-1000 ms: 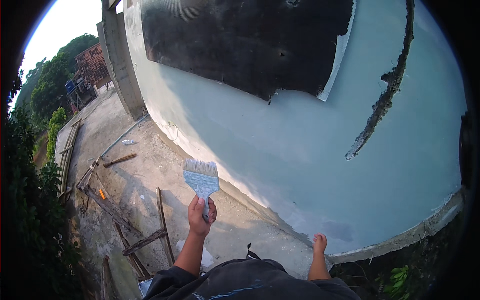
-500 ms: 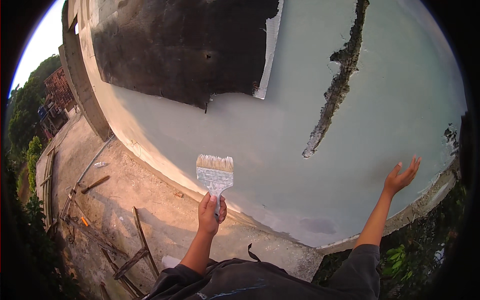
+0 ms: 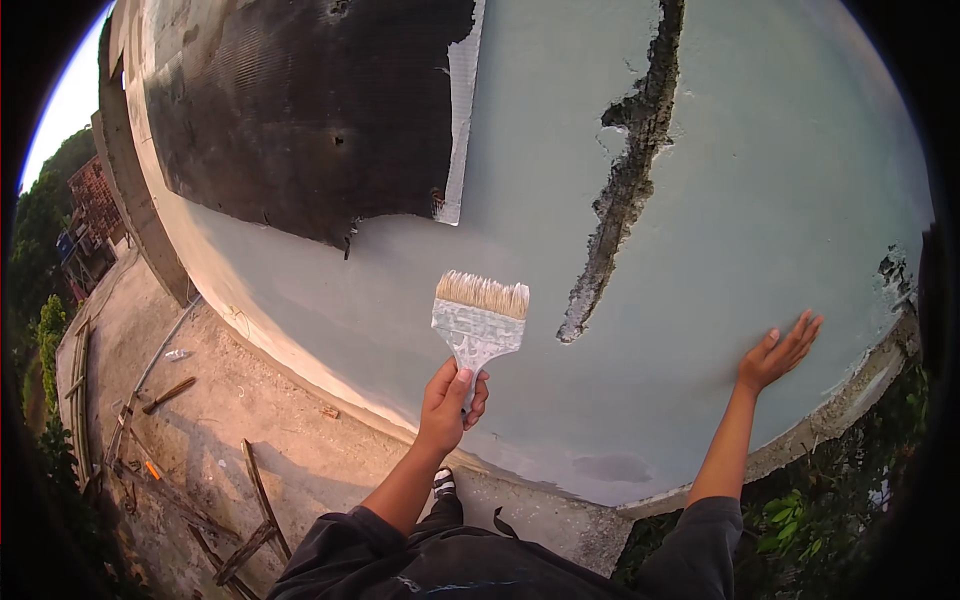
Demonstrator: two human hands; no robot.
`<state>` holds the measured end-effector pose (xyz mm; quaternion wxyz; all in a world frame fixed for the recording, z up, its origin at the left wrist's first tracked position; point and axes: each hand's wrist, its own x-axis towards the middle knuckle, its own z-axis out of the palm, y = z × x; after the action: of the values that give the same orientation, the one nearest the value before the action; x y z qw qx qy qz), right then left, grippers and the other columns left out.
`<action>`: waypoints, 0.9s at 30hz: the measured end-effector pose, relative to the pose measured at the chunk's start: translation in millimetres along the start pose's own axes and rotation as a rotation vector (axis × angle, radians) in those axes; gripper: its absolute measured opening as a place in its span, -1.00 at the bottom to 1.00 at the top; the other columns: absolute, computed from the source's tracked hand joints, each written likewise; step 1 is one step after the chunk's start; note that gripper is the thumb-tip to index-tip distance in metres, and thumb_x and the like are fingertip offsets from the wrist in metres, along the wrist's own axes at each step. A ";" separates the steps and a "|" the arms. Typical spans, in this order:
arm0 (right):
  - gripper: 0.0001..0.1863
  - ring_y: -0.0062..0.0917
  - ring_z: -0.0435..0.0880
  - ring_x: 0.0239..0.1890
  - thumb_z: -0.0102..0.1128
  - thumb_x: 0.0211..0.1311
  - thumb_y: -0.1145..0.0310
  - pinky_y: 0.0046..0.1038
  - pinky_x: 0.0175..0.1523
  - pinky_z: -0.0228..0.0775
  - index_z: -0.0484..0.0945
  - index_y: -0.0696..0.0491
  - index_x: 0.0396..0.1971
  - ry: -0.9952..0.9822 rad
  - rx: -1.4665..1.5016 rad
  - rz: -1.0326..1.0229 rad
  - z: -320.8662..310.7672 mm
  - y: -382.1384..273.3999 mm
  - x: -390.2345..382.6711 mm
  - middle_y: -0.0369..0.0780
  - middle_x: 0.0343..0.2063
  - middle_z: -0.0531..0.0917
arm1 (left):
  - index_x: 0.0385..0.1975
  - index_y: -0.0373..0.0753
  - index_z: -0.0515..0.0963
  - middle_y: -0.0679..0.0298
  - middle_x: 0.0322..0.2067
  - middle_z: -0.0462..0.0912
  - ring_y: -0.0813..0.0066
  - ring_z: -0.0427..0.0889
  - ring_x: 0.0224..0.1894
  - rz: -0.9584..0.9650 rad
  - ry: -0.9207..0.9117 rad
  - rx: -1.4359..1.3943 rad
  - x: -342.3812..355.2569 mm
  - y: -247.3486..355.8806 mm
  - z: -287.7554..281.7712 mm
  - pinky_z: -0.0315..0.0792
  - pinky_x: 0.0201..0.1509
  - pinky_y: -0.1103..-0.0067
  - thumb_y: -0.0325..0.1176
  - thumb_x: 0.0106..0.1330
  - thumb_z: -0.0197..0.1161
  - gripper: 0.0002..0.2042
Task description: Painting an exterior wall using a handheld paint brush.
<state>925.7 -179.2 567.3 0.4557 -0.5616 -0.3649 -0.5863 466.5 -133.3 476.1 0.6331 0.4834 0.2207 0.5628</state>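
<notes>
At the wall, left-hand fingers (image 3: 463, 392) stay wrapped around the wide brush (image 3: 480, 322) handle, bristles up, now raised closer to the grey wall (image 3: 720, 200). Right hand (image 3: 778, 352), fingers spread, has come to lie flat against it; painting looks about to begin. Brush ferrule is paint-caked, bristles pale.

no packages, labels, signs or screens (anywhere visible)

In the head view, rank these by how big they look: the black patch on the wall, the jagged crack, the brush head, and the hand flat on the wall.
1. black patch
2. jagged crack
3 and 4. brush head and right hand look alike; the brush may be nearer the camera, so I won't rank them.
</notes>
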 end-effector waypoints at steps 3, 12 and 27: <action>-0.40 -0.11 0.10 0.44 -0.30 0.47 0.00 -0.06 0.42 -0.13 0.20 0.00 0.38 -0.005 0.009 -0.004 0.4 -1.8 -0.9 -0.11 0.42 0.14 | -0.21 -0.26 0.42 0.39 -0.61 0.37 0.73 0.26 -0.68 0.040 -0.064 0.026 25.3 9.2 21.8 0.10 -0.68 0.74 -0.16 0.51 -0.10 -0.72; -0.39 -0.10 0.09 0.44 -0.29 0.46 0.01 0.00 0.42 -0.16 0.20 0.00 0.38 -0.002 0.032 0.014 -1.3 1.3 -1.3 -0.10 0.42 0.14 | -0.24 -0.26 0.41 0.40 -0.61 0.34 0.74 0.24 -0.67 0.102 -0.031 0.033 80.7 37.0 48.4 0.11 -0.66 0.75 -0.18 0.51 -0.09 -0.73; -0.38 -0.11 0.08 0.45 -0.30 0.45 -0.02 0.01 0.43 -0.19 0.19 -0.01 0.39 -0.015 0.029 0.028 -1.0 2.7 -2.8 -0.11 0.42 0.13 | -0.22 -0.27 0.43 0.40 -0.61 0.35 0.75 0.23 -0.69 0.193 -0.073 0.052 99.8 55.0 49.6 0.11 -0.67 0.75 -0.15 0.52 -0.09 -0.71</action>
<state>927.8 -180.7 564.3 0.4693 -0.5644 -0.3686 -0.5703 506.7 -64.5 571.5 0.5708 0.5390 0.1645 0.5971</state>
